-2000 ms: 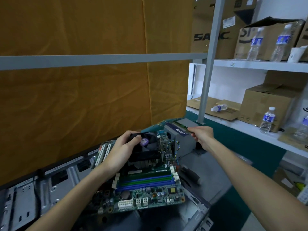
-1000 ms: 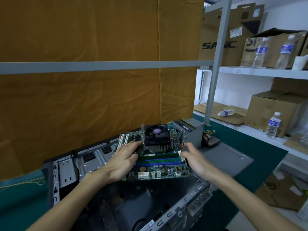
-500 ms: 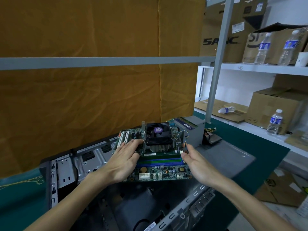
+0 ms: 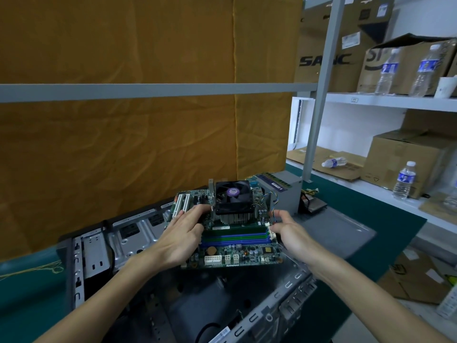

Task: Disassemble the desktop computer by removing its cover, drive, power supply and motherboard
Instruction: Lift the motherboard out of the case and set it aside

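The board [image 4: 232, 233], lifted since a second ago, now sits clear above the case [image 4: 138, 280], left hand [image 4: 181, 240] and right hand [image 4: 288, 235] gripping its sides, so removal looks nearly done.

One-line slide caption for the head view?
Both hands, left hand and right hand, hold the motherboard above the open computer case.
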`<state>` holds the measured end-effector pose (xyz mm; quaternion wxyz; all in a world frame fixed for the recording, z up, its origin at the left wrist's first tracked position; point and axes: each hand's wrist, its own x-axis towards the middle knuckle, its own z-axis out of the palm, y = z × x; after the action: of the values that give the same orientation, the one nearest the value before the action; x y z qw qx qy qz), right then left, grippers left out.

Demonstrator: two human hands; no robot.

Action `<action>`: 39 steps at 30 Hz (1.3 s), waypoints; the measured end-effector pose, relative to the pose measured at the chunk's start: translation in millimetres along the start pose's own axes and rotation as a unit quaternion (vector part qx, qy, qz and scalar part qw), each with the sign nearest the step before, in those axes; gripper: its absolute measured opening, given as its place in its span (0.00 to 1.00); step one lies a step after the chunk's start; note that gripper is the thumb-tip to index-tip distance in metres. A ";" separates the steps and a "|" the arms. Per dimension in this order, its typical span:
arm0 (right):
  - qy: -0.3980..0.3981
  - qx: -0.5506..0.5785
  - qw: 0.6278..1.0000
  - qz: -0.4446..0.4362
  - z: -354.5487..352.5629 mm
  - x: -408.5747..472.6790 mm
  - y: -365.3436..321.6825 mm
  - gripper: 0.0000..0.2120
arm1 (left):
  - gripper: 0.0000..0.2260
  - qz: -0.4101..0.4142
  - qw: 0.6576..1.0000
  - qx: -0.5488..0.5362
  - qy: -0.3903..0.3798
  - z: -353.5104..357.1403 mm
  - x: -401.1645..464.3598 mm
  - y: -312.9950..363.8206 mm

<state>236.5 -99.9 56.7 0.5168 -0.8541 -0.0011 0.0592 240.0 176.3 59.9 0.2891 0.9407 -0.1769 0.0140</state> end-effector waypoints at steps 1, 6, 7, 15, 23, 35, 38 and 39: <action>0.000 0.001 1.000 0.001 -0.9 -0.9 -1.8 0.22 | 0.24 -0.002 1.000 -0.004 -0.003 -0.5 0.2 -0.1; -0.003 -0.053 0.998 -0.039 1.9 -16.7 -0.6 0.24 | 0.25 -0.009 1.000 -0.001 -0.023 -2.6 -1.0 -1.6; -0.004 -0.091 0.995 -0.046 3.8 -19.8 -0.2 0.25 | 0.25 -0.007 1.000 0.002 -0.026 -3.0 -2.3 -2.6; 0.076 -0.174 0.977 -0.096 11.1 -20.9 1.7 0.22 | 0.23 0.024 0.996 0.080 -0.036 -2.8 -10.1 -11.1; 0.248 -0.201 0.925 -0.208 16.2 -28.6 3.3 0.06 | 0.23 0.012 0.999 0.037 -0.024 -3.3 -8.4 -7.5; 0.088 -0.144 0.930 -0.327 -14.0 -4.6 -25.0 0.04 | 0.20 -0.009 0.964 -0.240 0.117 -16.8 50.9 27.6; 0.145 0.012 0.950 -0.276 -48.7 16.0 -20.1 0.06 | 0.20 -0.031 0.956 -0.272 0.109 -8.2 73.0 34.9; 0.174 0.063 0.954 -0.237 -62.0 29.1 -14.7 0.05 | 0.18 -0.031 0.953 -0.281 0.105 -2.9 78.3 35.8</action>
<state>272.6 -145.9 95.3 0.5610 -0.7920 -0.1101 -0.2141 301.5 124.9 91.7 0.5588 0.8199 -0.1126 0.0538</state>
